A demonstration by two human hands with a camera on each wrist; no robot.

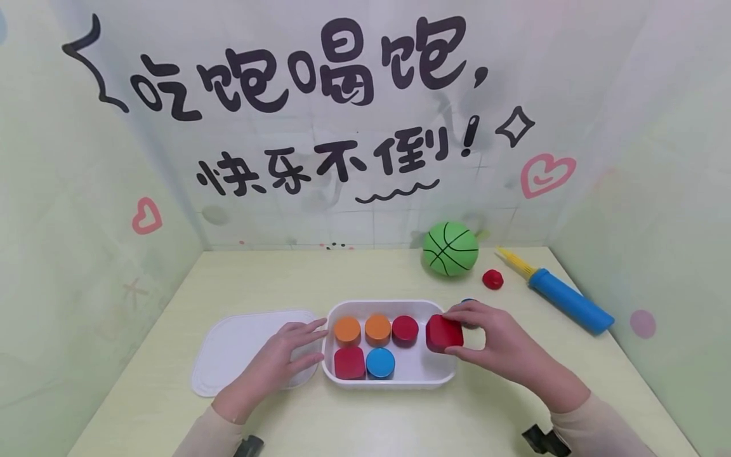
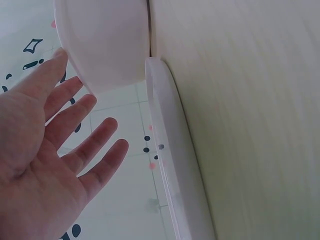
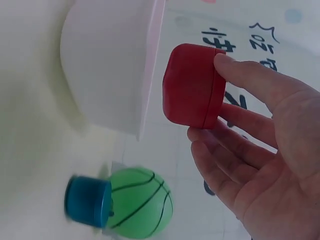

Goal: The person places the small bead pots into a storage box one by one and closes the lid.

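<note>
My right hand (image 1: 499,339) pinches a red rounded-square lidded tub (image 1: 444,334) between thumb and fingers, over the right end of a white plastic box (image 1: 394,384). In the right wrist view the red tub (image 3: 192,86) shows a lid seam and stands above the box's rim. Beside the box's left end is my left hand (image 1: 285,355), fingers spread and fingertips right at the rim. Inside the box sit two orange tubs (image 1: 347,331), a round dark-red tub (image 1: 405,331), a red rounded-square tub (image 1: 349,363) and a blue tub (image 1: 380,363).
A white lid (image 1: 245,346) lies flat left of the box, partly under my left arm. Behind my right hand stands another blue tub (image 3: 87,201). Farther back are a green ball (image 1: 450,249), a small red piece (image 1: 493,279) and a blue hand pump (image 1: 571,301) with a yellow nozzle.
</note>
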